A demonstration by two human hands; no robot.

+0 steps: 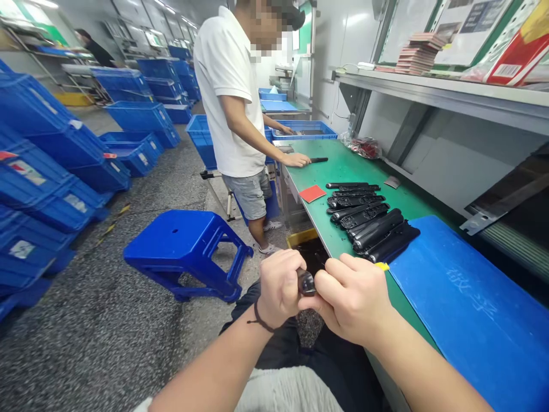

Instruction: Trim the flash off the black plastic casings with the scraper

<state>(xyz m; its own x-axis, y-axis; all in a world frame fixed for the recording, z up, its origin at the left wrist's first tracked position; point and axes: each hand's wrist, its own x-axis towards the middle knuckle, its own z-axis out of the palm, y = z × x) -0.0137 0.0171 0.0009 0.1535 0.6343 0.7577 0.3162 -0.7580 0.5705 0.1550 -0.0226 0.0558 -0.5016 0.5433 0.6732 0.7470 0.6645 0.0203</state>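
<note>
Taking the green bench [343, 166] as the landmark: well off its left edge, stacked blue crates [51, 166] line the floor, and a blue stool [184, 246] stands between them and the bench. Just short of the bench's near corner, over the lap, the left hand [281, 289] is closed in a fist around a small black part [306, 282]. Only the part's rounded end shows between the two hands. The right hand [354, 297], touching it from the other side, is curled, thumb and fingertips pinched on that end.

To do this well, I judge the left fist should stay firm and steady while the right works with fingertips only (the part is small and glossy, so a loose pinch could slip).

On the bench, beside a red card [312, 193], lies a row of black casings [364, 220]; nearer lies a blue mat [467, 303]. At the far end a co-worker's hand [295, 160] rests flat on the surface.
</note>
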